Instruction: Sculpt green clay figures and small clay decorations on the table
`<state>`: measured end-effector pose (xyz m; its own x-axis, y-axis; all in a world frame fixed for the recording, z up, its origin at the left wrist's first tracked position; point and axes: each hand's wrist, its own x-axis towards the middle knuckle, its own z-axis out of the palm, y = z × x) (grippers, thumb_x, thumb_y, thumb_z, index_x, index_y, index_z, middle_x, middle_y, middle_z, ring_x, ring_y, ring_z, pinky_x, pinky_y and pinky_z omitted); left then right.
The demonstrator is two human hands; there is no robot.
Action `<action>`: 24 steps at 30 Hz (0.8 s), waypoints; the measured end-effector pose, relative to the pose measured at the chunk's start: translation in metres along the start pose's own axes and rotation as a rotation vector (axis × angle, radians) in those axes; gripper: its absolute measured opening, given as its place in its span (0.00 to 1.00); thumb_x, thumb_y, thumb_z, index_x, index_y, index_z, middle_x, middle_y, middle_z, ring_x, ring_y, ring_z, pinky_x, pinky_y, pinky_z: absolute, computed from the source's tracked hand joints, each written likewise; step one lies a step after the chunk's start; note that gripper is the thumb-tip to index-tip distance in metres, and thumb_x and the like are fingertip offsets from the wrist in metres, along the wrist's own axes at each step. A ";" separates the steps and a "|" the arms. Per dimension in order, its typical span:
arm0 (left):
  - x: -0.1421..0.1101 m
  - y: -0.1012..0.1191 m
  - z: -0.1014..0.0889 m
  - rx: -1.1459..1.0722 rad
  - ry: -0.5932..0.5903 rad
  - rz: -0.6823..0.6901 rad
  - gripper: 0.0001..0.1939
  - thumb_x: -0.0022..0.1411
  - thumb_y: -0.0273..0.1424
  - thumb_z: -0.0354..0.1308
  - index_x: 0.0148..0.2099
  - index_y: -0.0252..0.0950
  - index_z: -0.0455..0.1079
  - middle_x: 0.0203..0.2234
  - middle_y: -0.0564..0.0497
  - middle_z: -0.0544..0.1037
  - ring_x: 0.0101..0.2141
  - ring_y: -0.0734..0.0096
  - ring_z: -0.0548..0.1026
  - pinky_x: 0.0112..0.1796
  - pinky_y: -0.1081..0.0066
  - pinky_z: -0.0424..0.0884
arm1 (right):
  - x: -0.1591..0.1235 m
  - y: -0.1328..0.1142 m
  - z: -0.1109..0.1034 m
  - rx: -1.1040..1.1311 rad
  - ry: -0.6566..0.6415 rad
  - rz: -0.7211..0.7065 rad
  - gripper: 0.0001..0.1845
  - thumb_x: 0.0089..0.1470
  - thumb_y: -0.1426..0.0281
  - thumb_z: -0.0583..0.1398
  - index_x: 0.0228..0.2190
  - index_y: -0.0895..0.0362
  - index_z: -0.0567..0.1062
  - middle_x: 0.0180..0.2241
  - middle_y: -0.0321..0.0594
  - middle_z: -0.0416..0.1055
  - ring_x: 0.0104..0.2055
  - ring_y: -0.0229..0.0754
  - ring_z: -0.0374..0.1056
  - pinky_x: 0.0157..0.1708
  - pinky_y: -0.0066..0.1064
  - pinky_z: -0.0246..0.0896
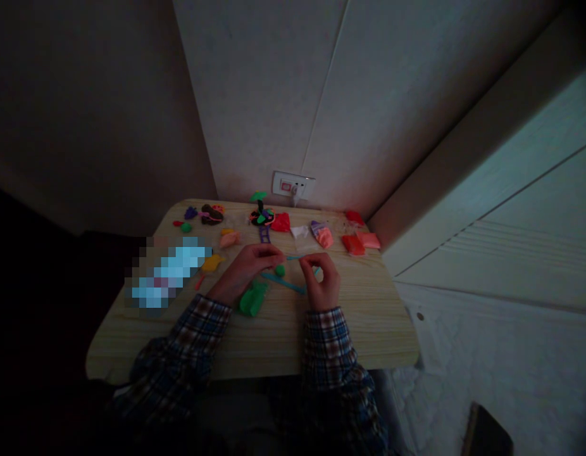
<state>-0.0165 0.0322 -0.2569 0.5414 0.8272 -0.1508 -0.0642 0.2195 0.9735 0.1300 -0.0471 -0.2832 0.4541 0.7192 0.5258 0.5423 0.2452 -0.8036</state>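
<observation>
Above the middle of the table, my left hand (249,269) and my right hand (323,283) pinch a small thin strip of blue clay (292,258) from its two ends. Only its middle shows between my fingertips. Below them lies a long blue stick-like tool (284,283) on the tabletop. A small green clay lump (280,270) rests just past the stick. Beside my left wrist sits a larger green packet or piece of clay (253,299).
The wooden table (359,329) stands against a wall with a socket (293,185). Along its back are a dark multicoloured clay figure (262,217), a brown clay piece (211,215) and red packets (353,245). A lit, blurred-out screen (172,273) lies at left, near yellow clay (212,263).
</observation>
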 end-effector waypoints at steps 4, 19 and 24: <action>-0.002 0.002 0.001 0.009 0.001 0.008 0.07 0.46 0.34 0.65 0.27 0.35 0.75 0.25 0.51 0.76 0.30 0.69 0.71 0.34 0.70 0.67 | -0.001 -0.001 0.000 0.000 -0.012 0.003 0.09 0.56 0.68 0.57 0.28 0.55 0.76 0.27 0.38 0.73 0.31 0.41 0.68 0.35 0.35 0.63; 0.005 -0.005 -0.002 0.090 -0.144 -0.008 0.10 0.42 0.32 0.68 0.30 0.33 0.78 0.27 0.49 0.80 0.32 0.66 0.73 0.37 0.68 0.68 | -0.001 -0.004 -0.001 0.076 -0.064 -0.078 0.08 0.57 0.68 0.58 0.31 0.53 0.78 0.31 0.40 0.76 0.36 0.44 0.70 0.40 0.39 0.66; 0.004 -0.005 -0.001 0.080 -0.188 -0.008 0.09 0.44 0.30 0.68 0.32 0.34 0.78 0.29 0.50 0.81 0.34 0.67 0.74 0.39 0.69 0.67 | -0.001 -0.004 0.000 0.141 -0.066 -0.092 0.06 0.56 0.70 0.59 0.33 0.52 0.78 0.32 0.40 0.74 0.38 0.43 0.69 0.40 0.38 0.65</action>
<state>-0.0152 0.0347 -0.2627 0.6891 0.7127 -0.1312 0.0039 0.1774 0.9841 0.1277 -0.0489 -0.2804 0.3572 0.7295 0.5833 0.4731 0.3972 -0.7864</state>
